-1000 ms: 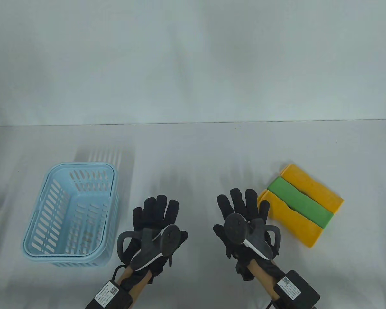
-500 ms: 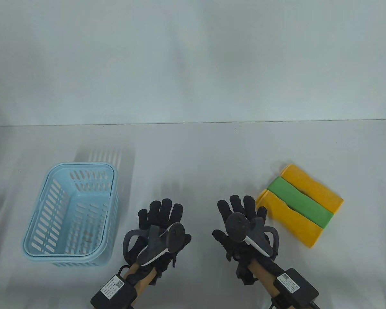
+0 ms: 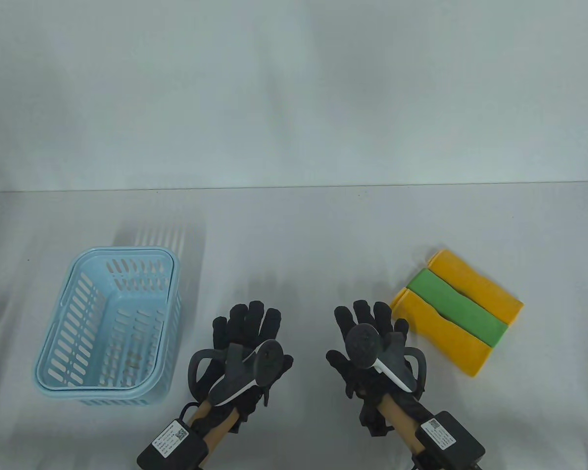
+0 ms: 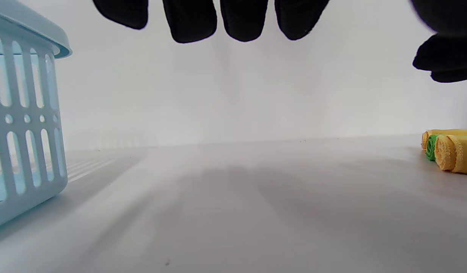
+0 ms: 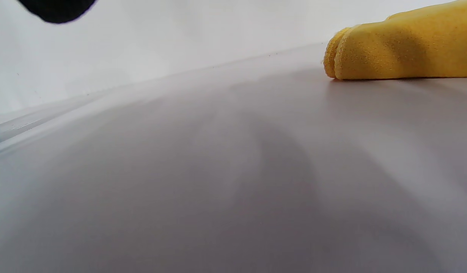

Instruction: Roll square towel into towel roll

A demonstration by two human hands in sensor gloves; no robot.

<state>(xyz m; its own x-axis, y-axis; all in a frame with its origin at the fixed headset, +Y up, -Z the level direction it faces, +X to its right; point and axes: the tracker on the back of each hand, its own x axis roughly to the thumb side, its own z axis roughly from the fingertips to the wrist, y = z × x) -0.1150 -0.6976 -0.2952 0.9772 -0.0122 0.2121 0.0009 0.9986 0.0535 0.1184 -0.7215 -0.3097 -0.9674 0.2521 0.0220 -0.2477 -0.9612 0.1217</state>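
Three rolled towels lie side by side at the right of the table: a yellow roll (image 3: 475,290) at the back, a green roll (image 3: 455,307) in the middle, a yellow roll (image 3: 441,333) nearest me. The near yellow roll also shows in the right wrist view (image 5: 400,53), and the rolls' ends show in the left wrist view (image 4: 451,151). My left hand (image 3: 247,325) is open, palm down, over bare table, holding nothing. My right hand (image 3: 370,320) is open and empty, just left of the near yellow roll, apart from it.
A light blue slotted plastic basket (image 3: 78,303) stands at the left, seen also in the left wrist view (image 4: 24,125). The white table (image 3: 294,230) ends at a white backdrop behind.
Both hands have drawn back slightly toward me, the left also shifting right. The towels and basket have not moved.
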